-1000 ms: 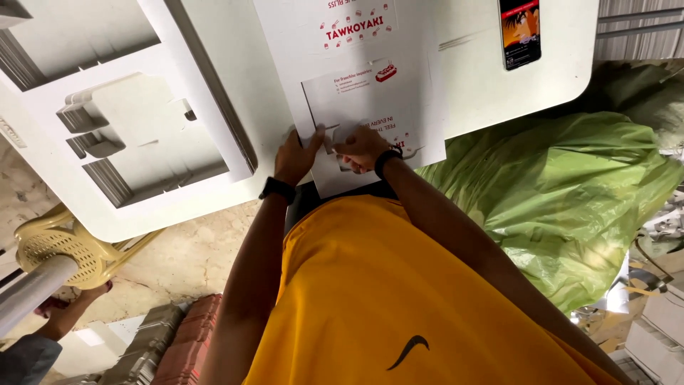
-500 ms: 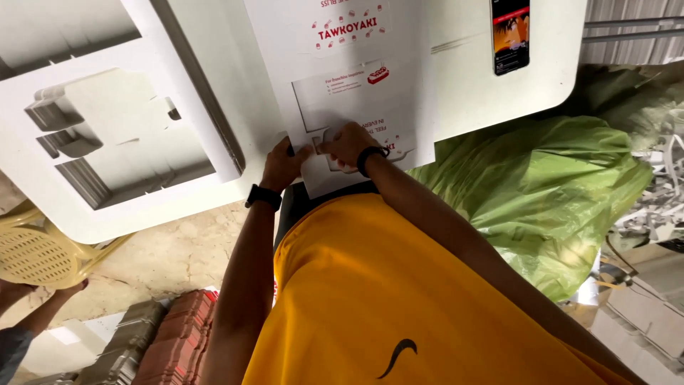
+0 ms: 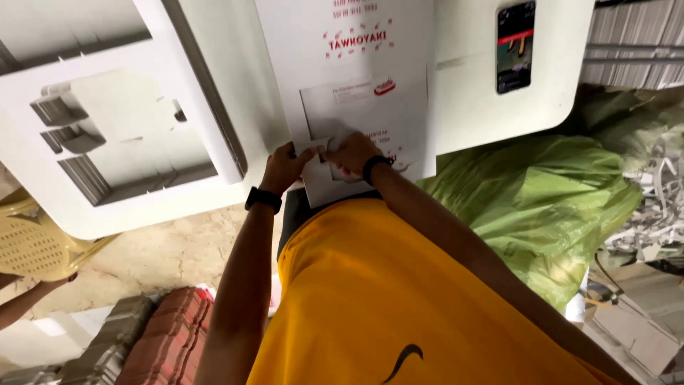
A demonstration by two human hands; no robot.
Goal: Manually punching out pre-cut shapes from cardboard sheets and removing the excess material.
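White cardboard sheet (image 3: 356,93) with red print lies flat on the tabletop (image 3: 499,114), and I have both hands at its near edge: my left hand (image 3: 285,167) pinches a folded flap (image 3: 320,182) there, fingers (image 3: 291,151) closed on it. My right hand (image 3: 353,151), just beside, presses the same flap with fingers curled. Beyond the fingers to the right lies a phone (image 3: 515,47); a green plastic bag (image 3: 541,192) sits below it.
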